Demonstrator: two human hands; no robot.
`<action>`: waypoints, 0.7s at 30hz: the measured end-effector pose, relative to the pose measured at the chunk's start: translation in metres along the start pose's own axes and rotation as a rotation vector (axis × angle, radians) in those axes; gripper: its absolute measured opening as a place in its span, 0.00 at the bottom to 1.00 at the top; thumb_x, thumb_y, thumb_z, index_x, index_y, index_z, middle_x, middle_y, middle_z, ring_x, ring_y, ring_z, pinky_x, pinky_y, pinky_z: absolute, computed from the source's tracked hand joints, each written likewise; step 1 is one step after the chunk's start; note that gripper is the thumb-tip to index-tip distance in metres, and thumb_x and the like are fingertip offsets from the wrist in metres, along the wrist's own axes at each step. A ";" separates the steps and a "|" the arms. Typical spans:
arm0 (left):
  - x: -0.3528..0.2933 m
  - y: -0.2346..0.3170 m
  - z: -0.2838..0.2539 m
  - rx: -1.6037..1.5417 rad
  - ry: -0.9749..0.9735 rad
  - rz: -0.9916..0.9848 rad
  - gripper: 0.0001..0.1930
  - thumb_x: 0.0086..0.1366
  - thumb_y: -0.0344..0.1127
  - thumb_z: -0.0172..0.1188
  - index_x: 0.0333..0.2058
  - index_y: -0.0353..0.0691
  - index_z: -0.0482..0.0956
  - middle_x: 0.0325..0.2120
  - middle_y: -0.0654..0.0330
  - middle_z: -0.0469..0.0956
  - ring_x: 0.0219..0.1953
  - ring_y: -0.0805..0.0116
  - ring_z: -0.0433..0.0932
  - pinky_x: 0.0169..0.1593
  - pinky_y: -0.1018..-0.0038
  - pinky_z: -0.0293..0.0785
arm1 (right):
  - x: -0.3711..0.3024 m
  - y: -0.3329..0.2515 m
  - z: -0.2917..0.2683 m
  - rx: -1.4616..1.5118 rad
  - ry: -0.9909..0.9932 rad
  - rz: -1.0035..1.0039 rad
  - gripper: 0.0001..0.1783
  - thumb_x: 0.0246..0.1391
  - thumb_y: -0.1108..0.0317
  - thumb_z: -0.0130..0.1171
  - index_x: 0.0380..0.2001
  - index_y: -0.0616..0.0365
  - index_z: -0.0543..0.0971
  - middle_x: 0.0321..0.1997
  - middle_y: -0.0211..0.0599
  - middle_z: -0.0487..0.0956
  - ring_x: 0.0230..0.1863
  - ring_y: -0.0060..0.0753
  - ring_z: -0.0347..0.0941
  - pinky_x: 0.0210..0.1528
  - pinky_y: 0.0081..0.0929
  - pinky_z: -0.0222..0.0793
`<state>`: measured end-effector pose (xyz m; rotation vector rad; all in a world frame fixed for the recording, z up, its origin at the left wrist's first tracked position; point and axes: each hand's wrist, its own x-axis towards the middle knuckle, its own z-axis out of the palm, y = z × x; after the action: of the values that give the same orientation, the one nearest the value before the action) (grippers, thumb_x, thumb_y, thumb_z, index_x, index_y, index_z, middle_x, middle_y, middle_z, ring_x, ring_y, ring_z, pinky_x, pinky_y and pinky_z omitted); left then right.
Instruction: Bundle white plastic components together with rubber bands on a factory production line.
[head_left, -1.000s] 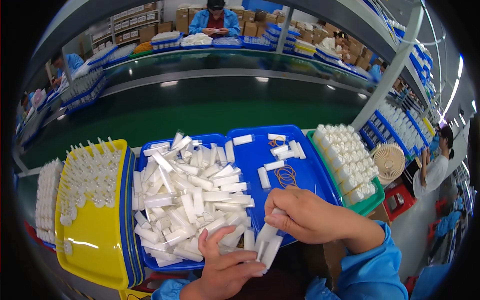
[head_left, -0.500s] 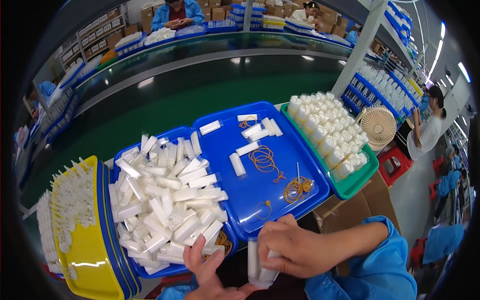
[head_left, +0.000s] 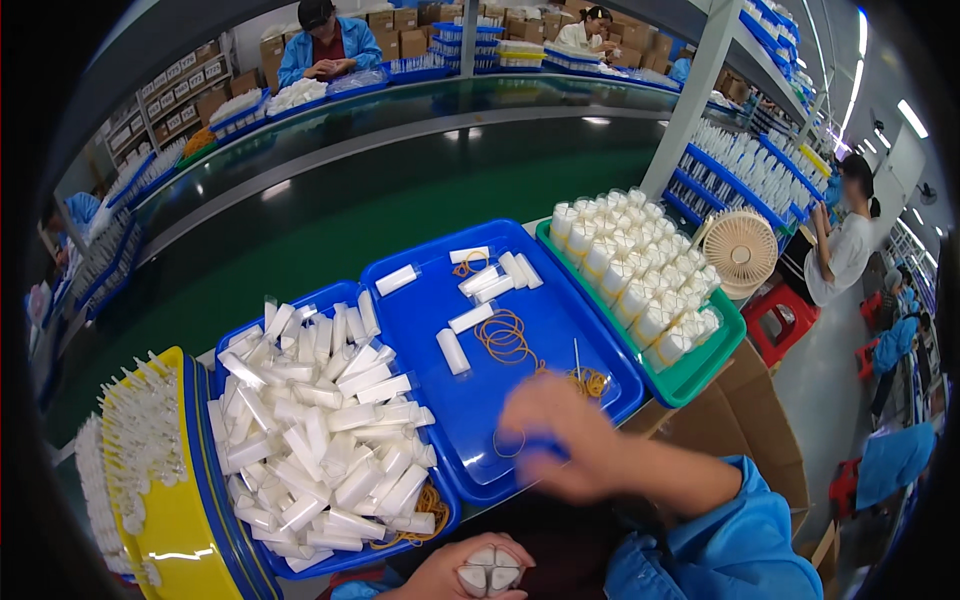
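Low at the front, my left hand [head_left: 445, 572] is closed around a bundle of white wedge-ended tubes [head_left: 490, 572], their ends facing up. My right hand [head_left: 562, 435], smeared by motion, is over the near part of the blue tray [head_left: 470, 400]; its fingers cannot be made out. Beside those fingers a single rubber band [head_left: 508, 446] shows on the tray. Further in lie a looped group of rubber bands [head_left: 503, 338], a second tangle [head_left: 590, 382] partly behind my right hand, and several loose white tubes [head_left: 452, 352] in clear sleeves.
Left of that tray, another blue tray is heaped with white sleeved tubes [head_left: 320, 430], rubber bands at its near corner. A yellow tray [head_left: 175, 500] stands further left. On the right, a green tray [head_left: 690, 382] holds banded bundles, near a fan [head_left: 740, 250]. Co-workers sit beyond the green conveyor [head_left: 400, 200].
My right hand has left the tubes and moved up over the tray. My left hand, spread before, now encloses the bundle. The whole view has shifted slightly.
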<state>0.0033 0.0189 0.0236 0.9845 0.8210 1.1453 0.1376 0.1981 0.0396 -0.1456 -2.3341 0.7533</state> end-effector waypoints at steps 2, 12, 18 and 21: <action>0.003 -0.004 -0.002 0.105 -0.008 0.133 0.10 0.49 0.24 0.60 0.30 0.37 0.69 0.27 0.58 0.71 0.30 0.74 0.70 0.36 0.77 0.66 | 0.010 0.049 -0.001 -0.285 0.110 0.098 0.09 0.42 0.71 0.60 0.30 0.58 0.73 0.35 0.39 0.72 0.38 0.44 0.69 0.38 0.30 0.64; -0.003 0.003 0.003 0.052 0.095 0.129 0.15 0.45 0.21 0.65 0.31 0.37 0.69 0.22 0.61 0.72 0.23 0.76 0.71 0.27 0.81 0.67 | 0.013 0.090 0.014 -0.653 -0.118 0.321 0.06 0.43 0.66 0.60 0.25 0.51 0.74 0.32 0.33 0.71 0.39 0.36 0.65 0.39 0.35 0.54; 0.005 -0.003 0.003 0.205 0.461 0.194 0.11 0.49 0.19 0.60 0.30 0.35 0.68 0.26 0.57 0.73 0.20 0.76 0.72 0.25 0.82 0.69 | 0.026 0.043 -0.016 -0.319 -0.067 0.360 0.04 0.45 0.69 0.58 0.23 0.53 0.72 0.31 0.34 0.70 0.39 0.39 0.65 0.40 0.36 0.55; 0.020 0.003 0.013 0.127 0.642 0.402 0.11 0.49 0.17 0.57 0.31 0.34 0.67 0.35 0.52 0.71 0.20 0.75 0.72 0.25 0.82 0.70 | 0.018 0.013 -0.026 -0.137 -0.102 0.290 0.05 0.46 0.70 0.57 0.24 0.54 0.71 0.31 0.36 0.69 0.38 0.41 0.65 0.39 0.35 0.56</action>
<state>0.0190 0.0363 0.0308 0.9138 1.2493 1.8240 0.1383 0.2263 0.0585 -0.5267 -2.4934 0.7532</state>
